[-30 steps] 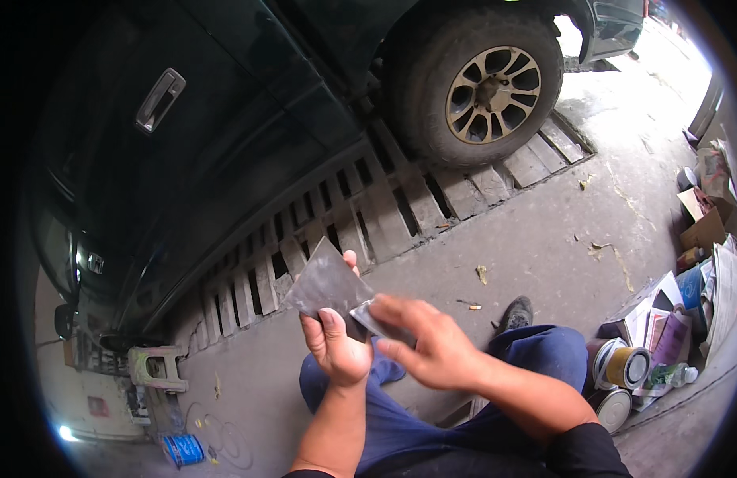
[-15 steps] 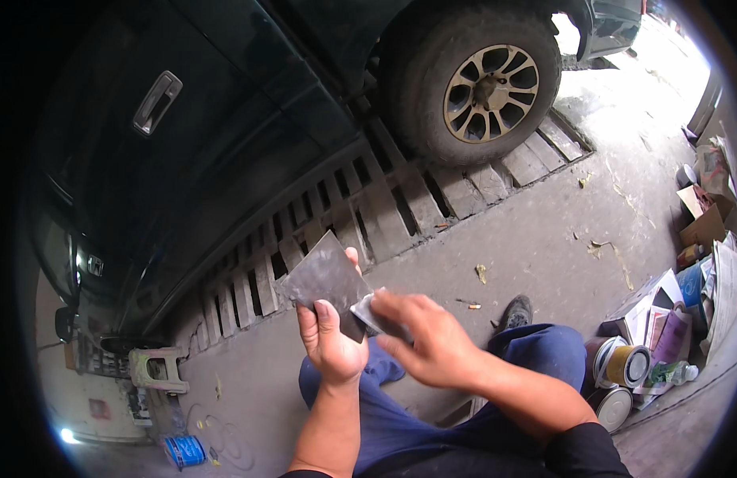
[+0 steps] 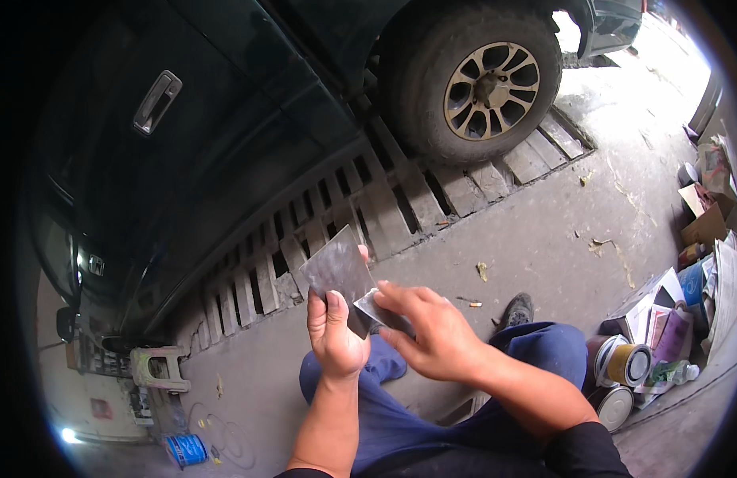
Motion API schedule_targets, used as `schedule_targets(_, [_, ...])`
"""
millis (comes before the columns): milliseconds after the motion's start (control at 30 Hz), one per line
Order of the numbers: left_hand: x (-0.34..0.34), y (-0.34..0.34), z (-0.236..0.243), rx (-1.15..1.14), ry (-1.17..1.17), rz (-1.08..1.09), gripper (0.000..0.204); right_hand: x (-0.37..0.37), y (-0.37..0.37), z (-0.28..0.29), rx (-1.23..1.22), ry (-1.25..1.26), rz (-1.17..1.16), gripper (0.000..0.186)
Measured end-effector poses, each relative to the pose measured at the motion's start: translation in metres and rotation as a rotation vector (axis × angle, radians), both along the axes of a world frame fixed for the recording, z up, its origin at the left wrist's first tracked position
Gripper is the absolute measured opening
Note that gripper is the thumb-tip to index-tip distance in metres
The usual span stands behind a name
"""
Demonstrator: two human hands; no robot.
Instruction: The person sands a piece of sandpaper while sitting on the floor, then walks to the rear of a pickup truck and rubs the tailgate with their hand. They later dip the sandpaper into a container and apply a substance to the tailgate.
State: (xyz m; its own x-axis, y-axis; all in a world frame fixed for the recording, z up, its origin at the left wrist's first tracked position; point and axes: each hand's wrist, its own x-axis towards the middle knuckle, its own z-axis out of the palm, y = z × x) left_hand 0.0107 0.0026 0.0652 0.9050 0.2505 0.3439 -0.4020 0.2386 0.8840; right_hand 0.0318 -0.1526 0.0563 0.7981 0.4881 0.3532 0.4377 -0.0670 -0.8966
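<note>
Left hand [image 3: 338, 346] is grasping a flat grey plate [image 3: 336, 267] from below in my feed, its thumb over the near edge and a fingertip showing past the far side. Right hand [image 3: 440, 331] is closed around a smaller grey flat piece [image 3: 382, 313], whose edge meets the plate at its right side. I see both held tilted above the blue trousers [image 3: 539, 354], in front of the slotted floor slats [image 3: 376, 215]. Beyond these stands a dark green vehicle [image 3: 225, 151] with its wheel [image 3: 488, 92] on the slats. Near the right edge I have a tan can [image 3: 623, 365] and a plastic bottle [image 3: 675, 373]; at lower left, a blue container [image 3: 185, 449] near a pale stool [image 3: 140, 368].
</note>
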Motion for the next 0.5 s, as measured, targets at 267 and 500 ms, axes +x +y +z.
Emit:
schedule_targets(267, [0.001,-0.006,0.000,-0.039,0.047,-0.033,0.039,0.012,0.000,-0.006,-0.025,-0.068,-0.119,0.054])
schedule_targets(500, [-0.002,-0.006,-0.002,-0.137,0.067,-0.092,0.039,0.011,-0.003,0.002,-0.086,-0.054,-0.093,0.050])
